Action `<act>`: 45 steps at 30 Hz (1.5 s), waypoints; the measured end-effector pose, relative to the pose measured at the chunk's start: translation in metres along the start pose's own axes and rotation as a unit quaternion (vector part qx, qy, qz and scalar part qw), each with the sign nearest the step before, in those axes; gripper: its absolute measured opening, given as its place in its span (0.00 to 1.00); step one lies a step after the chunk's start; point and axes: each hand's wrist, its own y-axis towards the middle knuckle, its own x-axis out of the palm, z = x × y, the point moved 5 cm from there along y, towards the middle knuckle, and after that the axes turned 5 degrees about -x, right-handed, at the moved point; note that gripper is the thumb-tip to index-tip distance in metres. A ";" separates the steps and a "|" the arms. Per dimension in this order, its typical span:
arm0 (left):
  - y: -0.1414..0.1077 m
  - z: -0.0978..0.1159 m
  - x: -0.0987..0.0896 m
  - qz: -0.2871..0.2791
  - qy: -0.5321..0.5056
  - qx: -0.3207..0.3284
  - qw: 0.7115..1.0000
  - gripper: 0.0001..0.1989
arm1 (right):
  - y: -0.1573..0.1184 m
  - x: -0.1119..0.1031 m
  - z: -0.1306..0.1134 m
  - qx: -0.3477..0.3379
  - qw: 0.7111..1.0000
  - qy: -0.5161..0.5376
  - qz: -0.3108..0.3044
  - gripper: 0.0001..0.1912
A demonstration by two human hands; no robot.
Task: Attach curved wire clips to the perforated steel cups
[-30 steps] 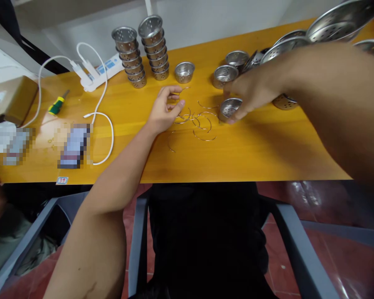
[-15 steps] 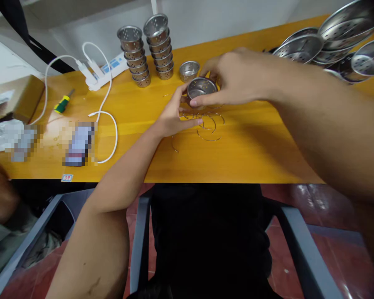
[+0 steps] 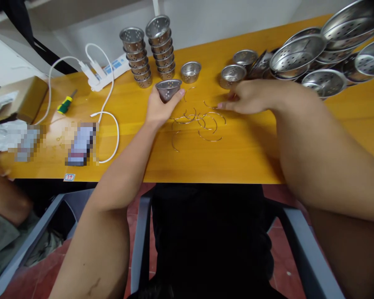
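Note:
My left hand (image 3: pixel 158 109) is closed around a small perforated metal cup (image 3: pixel 168 89), which is held tilted just above the table. My right hand (image 3: pixel 249 97) is over the table to the right, fingers apart and partly curled. One fingertip meets or nearly meets the end of a thin curved wire (image 3: pixel 209 106); whether it touches is unclear. More thin curved wires (image 3: pixel 210 124) lie loosely between and in front of the hands. Behind my right hand stands another metal cup (image 3: pixel 232 77), partly covered by it. A further cup (image 3: pixel 190 72) stands alone near the stacks.
Two stacks of perforated cups (image 3: pixel 139 62) rise at the back. Metal strainer bowls (image 3: pixel 296 58) crowd the right. On the left are a power strip (image 3: pixel 112 74), white cable, screwdriver (image 3: pixel 65 104), phone (image 3: pixel 82 143) and cardboard box (image 3: pixel 29 99). Part of another person shows at far left.
Both hands were around the cup. My right hand has let go and moved right and slightly down; my left hand has carried the cup left.

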 end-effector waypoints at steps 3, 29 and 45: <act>-0.007 0.012 -0.006 0.004 0.006 -0.046 0.999 0.38 | 0.001 0.017 -0.002 -0.039 0.997 0.036 -0.064 0.20; -0.051 0.051 0.028 -0.109 -0.192 -0.171 0.960 0.23 | -0.001 0.058 -0.105 -0.132 0.983 0.096 0.080 0.08; -0.018 0.022 0.025 -0.052 -0.065 -0.002 0.997 0.56 | -0.011 0.029 -0.091 -0.081 0.966 0.210 0.125 0.10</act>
